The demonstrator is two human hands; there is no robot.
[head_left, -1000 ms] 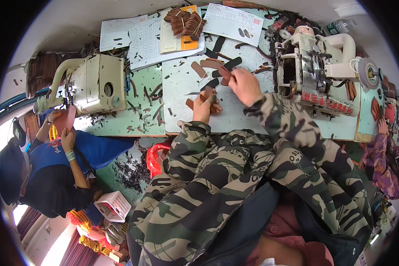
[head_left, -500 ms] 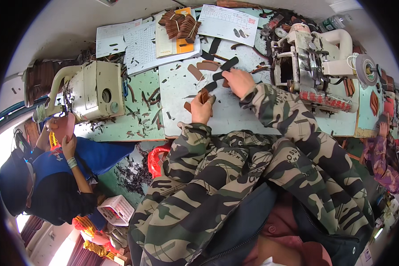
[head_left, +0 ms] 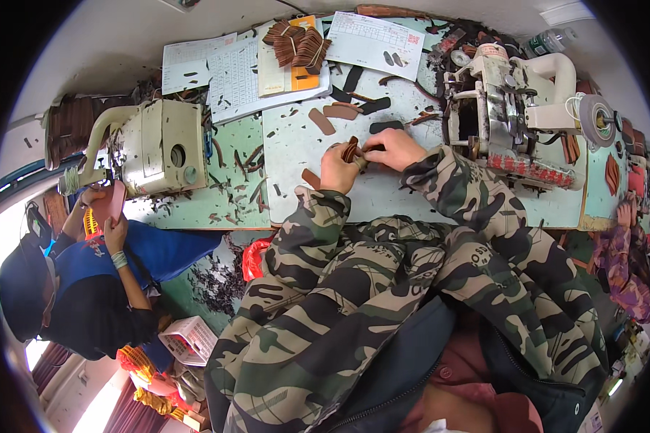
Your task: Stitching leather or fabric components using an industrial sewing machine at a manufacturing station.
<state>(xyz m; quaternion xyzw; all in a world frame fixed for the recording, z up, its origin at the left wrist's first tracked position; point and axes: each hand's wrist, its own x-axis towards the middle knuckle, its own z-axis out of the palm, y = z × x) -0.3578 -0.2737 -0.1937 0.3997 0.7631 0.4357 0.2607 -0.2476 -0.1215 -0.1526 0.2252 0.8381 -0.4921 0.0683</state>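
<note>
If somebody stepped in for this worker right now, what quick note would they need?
Left hand: pinching a small stack of brown leather pieces upright on the white mat.
Right hand: touching the same stack from the other side.
Done: banded bundles lie at the table's far edge.
Left: loose pieces lie scattered on the mat beyond the hands. Sewing machine stands to the right.

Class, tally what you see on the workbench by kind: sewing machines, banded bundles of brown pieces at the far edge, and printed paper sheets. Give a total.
Sewing machines: 2 (cream one, white one)
Banded brown bundles: 3
Printed paper sheets: 3 (first, second, third)
Total: 8
</note>
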